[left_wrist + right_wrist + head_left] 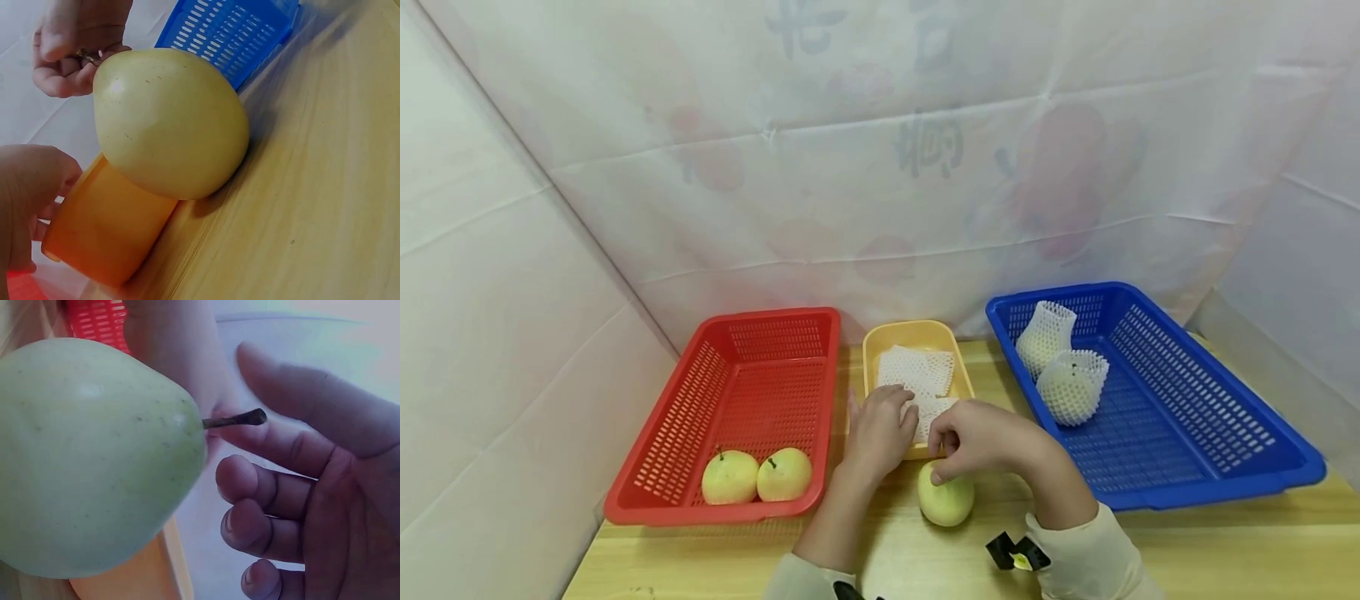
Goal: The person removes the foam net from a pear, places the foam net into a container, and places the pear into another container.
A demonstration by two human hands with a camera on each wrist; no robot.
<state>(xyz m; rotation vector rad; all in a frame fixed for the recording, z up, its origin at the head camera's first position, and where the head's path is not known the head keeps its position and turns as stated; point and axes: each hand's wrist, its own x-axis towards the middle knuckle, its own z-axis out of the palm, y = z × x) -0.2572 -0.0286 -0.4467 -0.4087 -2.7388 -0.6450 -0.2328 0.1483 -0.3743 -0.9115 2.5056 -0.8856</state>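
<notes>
A yellow-green pear (946,502) stands stem-up on the table before a small yellow tray (917,333). White foam fruit nets (917,369) lie flat in that tray. My left hand (878,429) reaches over the tray's near left part, its fingers at the nets; whether they touch a net is hidden. Just above the pear is my right hand (985,437), fingers loosely bent. The right wrist view shows its thumb and fingers apart near the pear's stem (237,419), gripping nothing. In the left wrist view the pear (172,122) partly covers the tray.
On the left, a red basket (775,392) holds two bare pears (730,477) at its near end. A blue basket (1150,442) stands on the right, with two foam-netted pears (1072,387) along its left side. A white cloth (880,192) hangs behind everything.
</notes>
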